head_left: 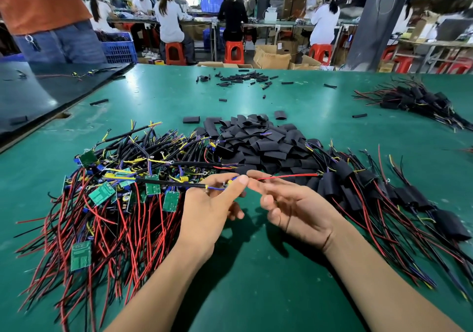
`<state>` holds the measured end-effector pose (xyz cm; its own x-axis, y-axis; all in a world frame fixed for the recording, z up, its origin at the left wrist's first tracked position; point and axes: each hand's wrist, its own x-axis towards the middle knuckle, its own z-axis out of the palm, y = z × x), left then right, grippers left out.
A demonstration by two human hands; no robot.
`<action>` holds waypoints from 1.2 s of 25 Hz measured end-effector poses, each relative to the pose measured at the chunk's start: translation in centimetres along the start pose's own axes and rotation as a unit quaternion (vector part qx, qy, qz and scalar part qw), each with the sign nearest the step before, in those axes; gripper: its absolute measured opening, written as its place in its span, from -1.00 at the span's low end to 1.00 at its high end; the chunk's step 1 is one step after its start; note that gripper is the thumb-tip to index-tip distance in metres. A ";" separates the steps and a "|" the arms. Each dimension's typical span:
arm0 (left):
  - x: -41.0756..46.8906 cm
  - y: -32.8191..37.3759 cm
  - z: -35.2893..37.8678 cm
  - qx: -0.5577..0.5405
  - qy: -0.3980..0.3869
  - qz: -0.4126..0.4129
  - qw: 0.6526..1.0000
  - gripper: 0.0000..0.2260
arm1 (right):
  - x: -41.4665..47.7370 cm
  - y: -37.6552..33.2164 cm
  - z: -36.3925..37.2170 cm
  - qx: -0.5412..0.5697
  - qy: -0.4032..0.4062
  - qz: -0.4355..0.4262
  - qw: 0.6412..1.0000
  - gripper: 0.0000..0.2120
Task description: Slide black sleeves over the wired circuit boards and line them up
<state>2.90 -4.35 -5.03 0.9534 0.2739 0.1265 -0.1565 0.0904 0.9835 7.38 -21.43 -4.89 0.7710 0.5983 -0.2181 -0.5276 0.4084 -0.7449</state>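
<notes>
1. Heaped at left on the green tabletop (256, 280): one tangle of wired circuit boards (122, 191), too many to count, red and black leads fanned toward the near edge.
2. At centre, two hands: left hand (212, 203) pinching the blue and yellow wire ends of one black cable (169, 182); right hand (289, 203) palm-up, fingers loose, with one red wire (286, 177) at its index fingertip.
3. Just behind, one pile of black sleeves (261, 142); farther back, a scatter of thinner sleeves (243, 77).
4. At right, one row of sleeved boards (409, 198); a second bunch (414, 98) well beyond.
5. Past the tabletop, three red stools (175, 52) and cardboard boxes (272, 56), markings unreadable.
</notes>
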 end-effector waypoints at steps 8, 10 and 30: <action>0.3 -0.2 0.7 0.019 -0.203 -0.035 0.978 -0.58 | 1.3 0.2 -0.3 -0.001 0.150 -0.085 0.985 -0.81; 1.5 -0.3 1.5 -0.031 -0.224 -0.169 0.959 -0.73 | 1.3 0.2 -0.3 0.005 0.165 -0.078 0.983 -0.77; -1.2 0.4 1.1 0.038 -0.170 -0.023 0.984 -0.80 | 1.2 0.7 0.5 -0.150 0.159 -0.084 0.972 -0.70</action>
<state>1.92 -5.71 -4.63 0.9924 -0.0658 0.1040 -0.1029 0.0196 0.9945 7.74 -20.07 -5.31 0.9340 0.2773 -0.2253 -0.2931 0.2342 -0.9269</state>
